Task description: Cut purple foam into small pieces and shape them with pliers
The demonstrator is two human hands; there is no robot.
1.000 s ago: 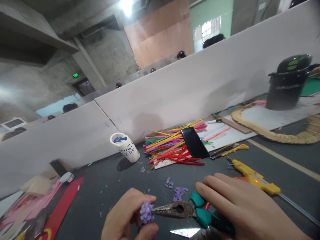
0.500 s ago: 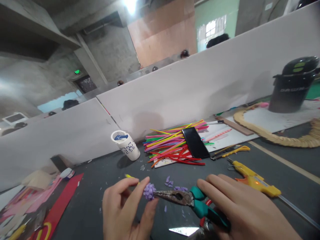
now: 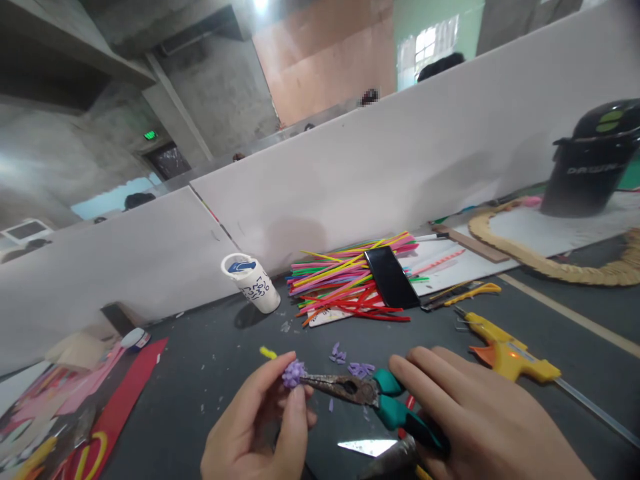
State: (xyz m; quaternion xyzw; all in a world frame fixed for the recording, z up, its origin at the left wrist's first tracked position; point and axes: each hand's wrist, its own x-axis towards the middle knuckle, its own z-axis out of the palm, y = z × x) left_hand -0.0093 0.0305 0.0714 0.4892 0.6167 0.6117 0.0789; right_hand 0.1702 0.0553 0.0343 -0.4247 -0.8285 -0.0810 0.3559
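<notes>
Between the thumb and fingers of my left hand (image 3: pixel 263 420) sits a small purple flower-like cluster (image 3: pixel 293 374) of short petals. A yellow tip (image 3: pixel 267 352) shows just beyond those fingers. My right hand (image 3: pixel 470 407) is wrapped around the teal handles of long-nose pliers (image 3: pixel 350 389). The rusty jaws point left and their tip touches the cluster's right side; whether they pinch a petal I cannot tell. Loose purple pieces (image 3: pixel 361 369) lie on the table just behind the pliers. Below them is a pointed metal blade (image 3: pixel 367 447), its other end partly hidden near my right hand.
Behind my hands stand a white cup (image 3: pixel 253 283), colourful strips (image 3: pixel 330 273) and a black phone (image 3: pixel 391 277). A yellow glue gun (image 3: pixel 515 353) lies at right, near a yellow cutter (image 3: pixel 473 292). Scissors (image 3: pixel 90 457) and red sheet (image 3: pixel 130 393) are at left. A black bin (image 3: pixel 583 177) stands far right.
My left hand has shifted its grip on the purple cluster, with the thumb now raised against its front. The cluster and the pliers have moved slightly left and up.
</notes>
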